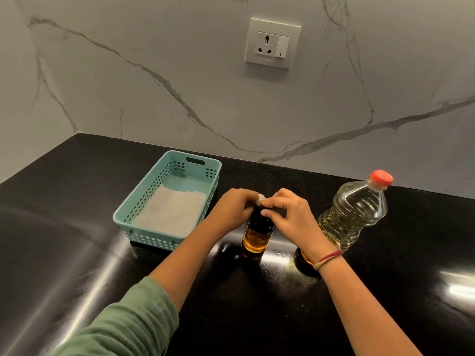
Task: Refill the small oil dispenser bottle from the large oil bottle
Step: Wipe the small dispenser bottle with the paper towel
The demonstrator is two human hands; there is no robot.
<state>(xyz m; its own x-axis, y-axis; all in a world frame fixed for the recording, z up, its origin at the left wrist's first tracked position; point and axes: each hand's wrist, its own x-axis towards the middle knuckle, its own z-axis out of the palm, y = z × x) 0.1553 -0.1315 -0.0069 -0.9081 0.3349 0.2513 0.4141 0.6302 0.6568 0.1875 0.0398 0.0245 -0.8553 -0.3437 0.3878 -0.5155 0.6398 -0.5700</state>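
Observation:
The small oil dispenser bottle (257,233) stands upright on the black counter, dark glass with amber oil filling its lower part. My left hand (231,209) grips its neck from the left. My right hand (290,214) pinches the small clear top piece of the dispenser from the right, fingers curled over it. The bottle's mouth is hidden by my fingers. To the right stands the large clear oil bottle (354,214), upright, nearly full of pale yellow oil, its red cap (381,177) on.
A teal perforated plastic basket (144,201) with a white cloth (169,211) inside sits left of the dispenser. The glossy black counter (77,227) runs along a marble wall with a socket (272,43) above.

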